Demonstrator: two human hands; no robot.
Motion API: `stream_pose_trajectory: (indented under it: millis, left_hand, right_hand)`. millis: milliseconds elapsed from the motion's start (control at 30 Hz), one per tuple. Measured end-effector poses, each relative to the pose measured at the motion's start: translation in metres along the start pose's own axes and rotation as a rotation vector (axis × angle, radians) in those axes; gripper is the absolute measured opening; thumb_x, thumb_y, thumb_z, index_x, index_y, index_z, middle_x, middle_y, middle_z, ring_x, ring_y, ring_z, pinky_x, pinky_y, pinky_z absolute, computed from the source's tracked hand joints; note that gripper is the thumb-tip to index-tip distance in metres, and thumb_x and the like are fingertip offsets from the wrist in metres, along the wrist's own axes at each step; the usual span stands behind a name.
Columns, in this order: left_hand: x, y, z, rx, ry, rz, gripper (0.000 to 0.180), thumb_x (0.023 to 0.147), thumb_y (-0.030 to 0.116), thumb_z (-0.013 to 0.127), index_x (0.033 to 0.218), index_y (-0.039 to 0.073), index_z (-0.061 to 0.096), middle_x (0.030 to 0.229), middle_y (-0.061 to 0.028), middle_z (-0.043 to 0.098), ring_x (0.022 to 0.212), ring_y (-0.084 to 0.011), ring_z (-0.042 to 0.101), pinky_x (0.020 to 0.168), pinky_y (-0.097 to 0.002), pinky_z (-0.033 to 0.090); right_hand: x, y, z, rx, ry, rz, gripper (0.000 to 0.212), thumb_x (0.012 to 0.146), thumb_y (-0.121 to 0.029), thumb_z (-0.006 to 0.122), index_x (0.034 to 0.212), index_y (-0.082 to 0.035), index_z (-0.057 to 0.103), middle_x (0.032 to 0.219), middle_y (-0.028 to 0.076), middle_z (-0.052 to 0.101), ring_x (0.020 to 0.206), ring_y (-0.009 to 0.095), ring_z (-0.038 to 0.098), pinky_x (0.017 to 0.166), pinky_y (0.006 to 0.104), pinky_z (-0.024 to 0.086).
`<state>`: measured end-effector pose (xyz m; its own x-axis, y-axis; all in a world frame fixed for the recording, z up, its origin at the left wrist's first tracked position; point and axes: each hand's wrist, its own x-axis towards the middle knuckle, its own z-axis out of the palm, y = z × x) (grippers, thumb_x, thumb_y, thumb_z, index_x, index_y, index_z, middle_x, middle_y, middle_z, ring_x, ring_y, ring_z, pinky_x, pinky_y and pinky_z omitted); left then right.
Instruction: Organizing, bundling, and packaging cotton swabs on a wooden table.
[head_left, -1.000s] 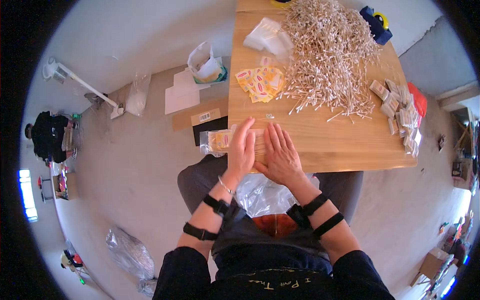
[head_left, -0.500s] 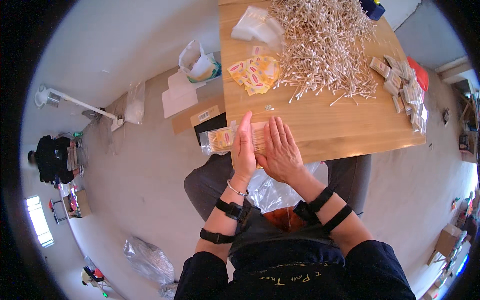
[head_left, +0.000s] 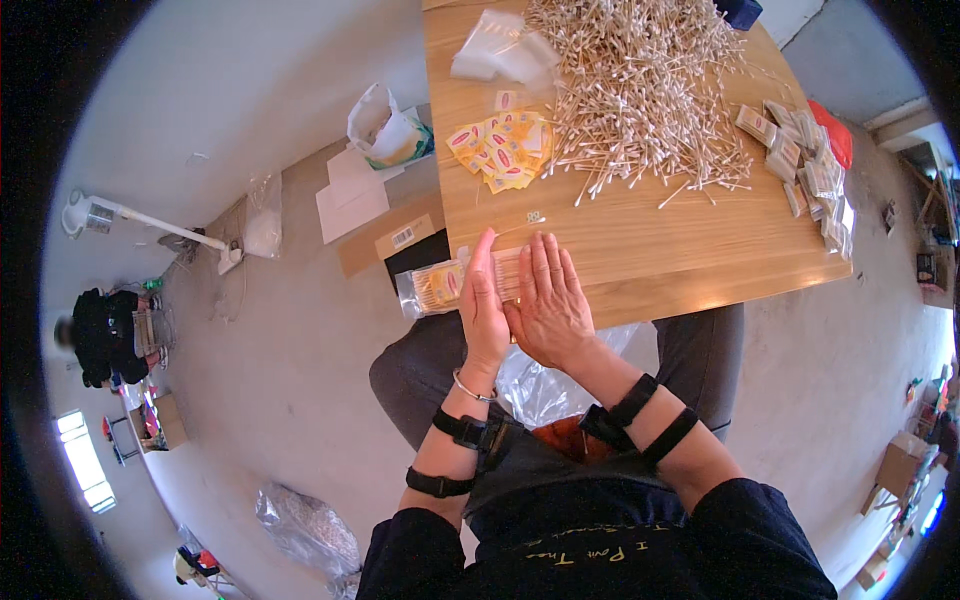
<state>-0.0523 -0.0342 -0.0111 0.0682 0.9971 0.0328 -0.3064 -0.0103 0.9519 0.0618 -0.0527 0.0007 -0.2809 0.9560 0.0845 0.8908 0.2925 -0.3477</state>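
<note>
A clear bag of cotton swabs [head_left: 436, 286] with a yellow card inside lies across the table's near left corner, its left end sticking out past the edge. My left hand [head_left: 484, 312] stands on its side across the bag, fingers stretched out. Flat beside it, my right hand [head_left: 552, 308] rests with straight fingers over the bag's right part. A strip of swabs shows between the hands; what lies under the right palm is hidden. Beyond my fingers, a big heap of loose cotton swabs [head_left: 650, 95] covers the far part of the table [head_left: 690, 250].
Yellow cards [head_left: 503, 152] lie left of the heap, with empty clear bags [head_left: 503, 48] behind them. Filled packets [head_left: 808, 160] and a red item [head_left: 832, 135] are at the right edge. A white bag [head_left: 385, 128] and cardboard [head_left: 385, 238] stand left of the table.
The view has shifted slightly. Both hands stay over the bag in nearly the same pose, with the right fingers a little closer to the left hand.
</note>
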Motion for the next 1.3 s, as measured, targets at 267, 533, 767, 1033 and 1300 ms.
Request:
stream_pose_trajectory:
  millis: [267, 533, 767, 1033, 1300]
  left_hand:
    - [0.003, -0.004, 0.000, 0.007, 0.014, 0.033, 0.064, 0.106, 0.042, 0.029, 0.147, -0.006, 0.027, 0.155, -0.0188, 0.026, 0.146, -0.0258, 0.020, 0.120, -0.0384, 0.012]
    - [-0.002, -0.007, -0.011, 0.026, 0.056, 0.060, 0.065, 0.105, 0.042, 0.030, 0.147, -0.007, 0.025, 0.156, -0.0200, 0.022, 0.147, -0.0269, 0.016, 0.121, -0.0397, 0.008]
    - [-0.005, 0.044, -0.047, 0.693, 0.234, 0.206, 0.052, 0.106, 0.032, 0.033, 0.144, -0.004, 0.037, 0.148, -0.0169, 0.041, 0.138, -0.0270, 0.037, 0.114, -0.0364, 0.026]
    - [0.005, -0.001, -0.101, 0.754, 0.200, -0.001, 0.054, 0.106, 0.034, 0.033, 0.147, -0.001, 0.030, 0.151, -0.0183, 0.036, 0.141, -0.0280, 0.032, 0.116, -0.0360, 0.024]
    - [0.012, -0.011, -0.110, 0.526, 0.151, -0.055, 0.059, 0.106, 0.040, 0.031, 0.148, -0.002, 0.029, 0.151, -0.0196, 0.036, 0.142, -0.0276, 0.032, 0.116, -0.0360, 0.024]
  right_hand:
    - [-0.001, 0.002, 0.002, 0.029, -0.007, -0.001, 0.071, 0.092, -0.036, 0.044, 0.141, 0.014, 0.032, 0.152, 0.031, 0.024, 0.145, 0.041, 0.018, 0.120, 0.0470, 0.011]
    - [-0.001, 0.001, 0.000, -0.002, 0.001, -0.056, 0.073, 0.091, -0.037, 0.047, 0.139, 0.015, 0.031, 0.149, 0.033, 0.027, 0.143, 0.045, 0.021, 0.119, 0.0488, 0.014]
    - [0.000, 0.005, -0.003, 0.032, -0.028, -0.015, 0.078, 0.089, -0.040, 0.050, 0.142, 0.014, 0.029, 0.151, 0.032, 0.024, 0.145, 0.043, 0.017, 0.120, 0.0482, 0.011]
    - [0.002, -0.007, -0.002, 0.007, -0.076, -0.021, 0.083, 0.089, -0.044, 0.051, 0.144, 0.012, 0.026, 0.154, 0.029, 0.021, 0.146, 0.041, 0.014, 0.121, 0.0470, 0.009]
    - [0.008, -0.014, 0.002, 0.003, -0.045, -0.042, 0.083, 0.089, -0.045, 0.051, 0.141, 0.015, 0.029, 0.153, 0.030, 0.021, 0.146, 0.041, 0.014, 0.121, 0.0469, 0.008]
